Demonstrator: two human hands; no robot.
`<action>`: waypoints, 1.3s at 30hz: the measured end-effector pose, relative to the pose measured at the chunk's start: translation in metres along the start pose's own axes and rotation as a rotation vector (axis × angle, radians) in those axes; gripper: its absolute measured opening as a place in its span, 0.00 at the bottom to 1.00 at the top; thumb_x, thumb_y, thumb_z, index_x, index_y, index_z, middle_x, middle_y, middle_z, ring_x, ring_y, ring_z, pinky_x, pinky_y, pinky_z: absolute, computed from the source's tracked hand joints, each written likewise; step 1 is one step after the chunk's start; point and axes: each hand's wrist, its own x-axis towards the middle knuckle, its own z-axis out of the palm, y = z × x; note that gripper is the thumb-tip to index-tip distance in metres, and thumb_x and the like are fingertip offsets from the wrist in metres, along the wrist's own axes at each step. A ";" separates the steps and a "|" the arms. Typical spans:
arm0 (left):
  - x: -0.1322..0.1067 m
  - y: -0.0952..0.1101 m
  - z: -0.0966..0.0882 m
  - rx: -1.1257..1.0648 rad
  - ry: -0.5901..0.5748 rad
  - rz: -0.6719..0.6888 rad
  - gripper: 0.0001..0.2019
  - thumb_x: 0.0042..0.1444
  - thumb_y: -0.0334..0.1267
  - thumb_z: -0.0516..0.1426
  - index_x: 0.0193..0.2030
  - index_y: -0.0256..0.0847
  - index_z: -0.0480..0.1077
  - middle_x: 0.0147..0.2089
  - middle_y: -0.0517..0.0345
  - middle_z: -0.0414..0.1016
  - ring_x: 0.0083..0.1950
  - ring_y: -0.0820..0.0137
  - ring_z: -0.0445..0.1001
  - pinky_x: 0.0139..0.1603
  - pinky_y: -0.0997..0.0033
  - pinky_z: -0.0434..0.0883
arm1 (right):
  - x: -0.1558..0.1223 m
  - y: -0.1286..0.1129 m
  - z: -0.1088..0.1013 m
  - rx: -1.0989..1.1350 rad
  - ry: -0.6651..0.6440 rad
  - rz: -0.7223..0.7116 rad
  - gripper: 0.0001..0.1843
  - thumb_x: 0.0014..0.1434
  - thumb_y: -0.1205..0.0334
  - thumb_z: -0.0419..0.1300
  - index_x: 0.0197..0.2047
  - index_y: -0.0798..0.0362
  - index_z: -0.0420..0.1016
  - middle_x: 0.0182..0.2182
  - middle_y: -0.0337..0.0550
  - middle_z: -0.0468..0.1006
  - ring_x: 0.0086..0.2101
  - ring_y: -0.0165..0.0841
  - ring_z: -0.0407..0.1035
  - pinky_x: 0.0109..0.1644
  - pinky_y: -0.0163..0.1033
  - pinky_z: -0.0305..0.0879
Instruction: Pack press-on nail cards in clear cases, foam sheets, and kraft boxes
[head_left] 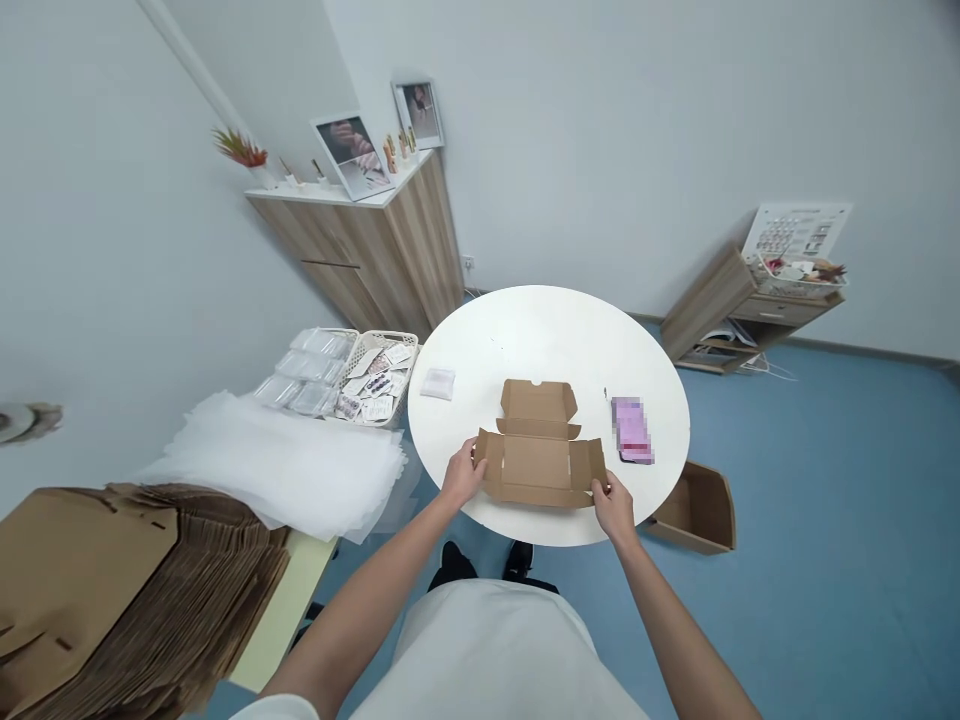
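**Half-folded box at near bench edge, 2 hands on it**

Cardboard box point(536, 460) lay open at the near edge of the round bench point(540, 330), lid flap pointing to the far side. Left hand point(461, 475) grip was clamped on the left side flap. Right hand point(615, 505) grip was clamped on the right near corner. Purple packet point(631, 430) sat just right of the box, not touching it. Small clear bag point(438, 383) lay near the left edge.

Risks, my read:
- The box was close to the near edge, so an uneven pull from 1 hand could drag it off.
- The flaps looked only creased, so a slack grip would let them spring flat.
- A wide swing of the right flap could knock the packet.
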 end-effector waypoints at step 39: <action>0.016 0.004 0.065 0.724 -0.466 0.558 0.16 0.48 0.22 0.48 0.43 0.39 0.64 0.46 0.49 0.66 0.46 0.63 0.66 0.50 0.58 0.56 | 0.141 -0.026 0.036 -0.244 -0.347 0.023 0.23 0.52 0.62 0.52 0.53 0.53 0.62 0.43 0.45 0.73 0.43 0.32 0.67 0.46 0.37 0.62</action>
